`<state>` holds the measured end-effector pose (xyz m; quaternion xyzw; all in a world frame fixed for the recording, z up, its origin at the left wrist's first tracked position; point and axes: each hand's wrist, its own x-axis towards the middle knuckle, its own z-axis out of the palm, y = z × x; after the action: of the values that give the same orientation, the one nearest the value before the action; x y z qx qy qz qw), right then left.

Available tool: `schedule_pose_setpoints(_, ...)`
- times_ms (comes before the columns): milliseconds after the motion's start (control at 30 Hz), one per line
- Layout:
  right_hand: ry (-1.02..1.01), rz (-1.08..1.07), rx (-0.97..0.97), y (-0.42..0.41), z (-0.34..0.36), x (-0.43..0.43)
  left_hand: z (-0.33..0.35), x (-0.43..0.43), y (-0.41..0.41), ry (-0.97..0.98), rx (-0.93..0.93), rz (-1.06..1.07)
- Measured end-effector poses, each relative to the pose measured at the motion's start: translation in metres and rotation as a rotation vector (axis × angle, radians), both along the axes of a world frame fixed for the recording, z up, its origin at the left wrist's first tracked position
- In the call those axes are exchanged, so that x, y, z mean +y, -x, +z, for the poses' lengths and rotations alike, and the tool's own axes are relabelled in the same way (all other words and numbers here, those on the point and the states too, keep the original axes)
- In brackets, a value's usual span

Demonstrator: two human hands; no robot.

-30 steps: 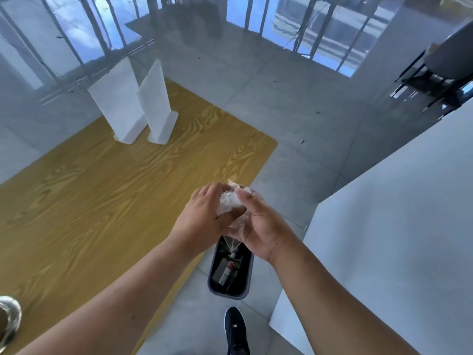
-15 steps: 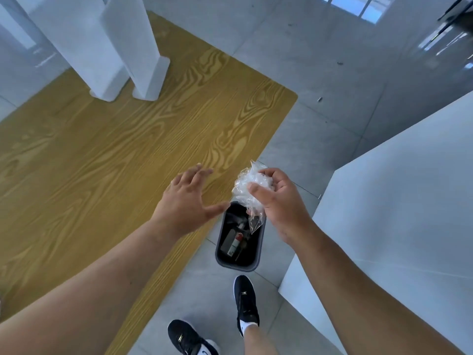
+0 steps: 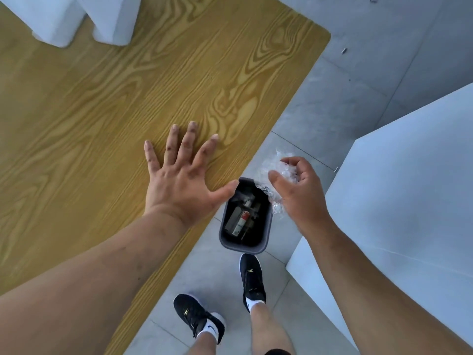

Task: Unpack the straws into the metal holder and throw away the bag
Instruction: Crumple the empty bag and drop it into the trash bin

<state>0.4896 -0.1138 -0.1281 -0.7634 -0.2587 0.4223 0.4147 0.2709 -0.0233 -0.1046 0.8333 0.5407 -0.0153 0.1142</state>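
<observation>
We see the left hand point(image 3: 179, 180) spread wide, fingers splayed, palm down over the yellow wood-grain desk point(image 3: 102, 111) near its right edge, w/ nothing in it. Just right, on the grey tile floor, stands the dark grey plastic waste bin point(image 3: 225, 242), some rubbish inside. The right hand point(image 3: 299, 190) clutches the crumpled clear plastic bag point(image 3: 275, 165) approx. above the bin's far right corner.

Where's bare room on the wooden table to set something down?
The wooden table is bare between the two white stands at its far edge and the spread left hand. The bin on the floor already holds trash.
</observation>
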Motion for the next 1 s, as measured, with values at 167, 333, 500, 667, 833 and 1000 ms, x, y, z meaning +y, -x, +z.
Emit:
schedule_pose_setpoints(167,0.105,0.033,-0.001,0.004,-0.049,0.002,0.000,0.000,0.000,-0.013,-0.014,-0.004)
schedule_pose_setpoints(333,0.216,0.162,-0.012,0.018,-0.105,0.005,-0.002,0.000,0.002,-0.028,-0.019,-0.047)
schedule_pose_setpoints(500,0.388,0.303,-0.061,0.025,-0.151,0.007,-0.001,-0.001,0.004,-0.034,-0.017,-0.087)
schedule_pose_setpoints(667,0.546,0.456,-0.132,0.028,-0.186,0.003,0.002,-0.001,0.003,-0.014,-0.024,-0.079)
schedule_pose_setpoints(833,0.617,0.516,-0.199,0.028,-0.218,-0.003,0.003,-0.002,0.003,-0.011,-0.036,-0.075)
schedule_pose_setpoints(1000,0.689,0.615,-0.259,0.030,-0.237,-0.012,0.001,-0.004,0.004,-0.029,-0.049,-0.067)
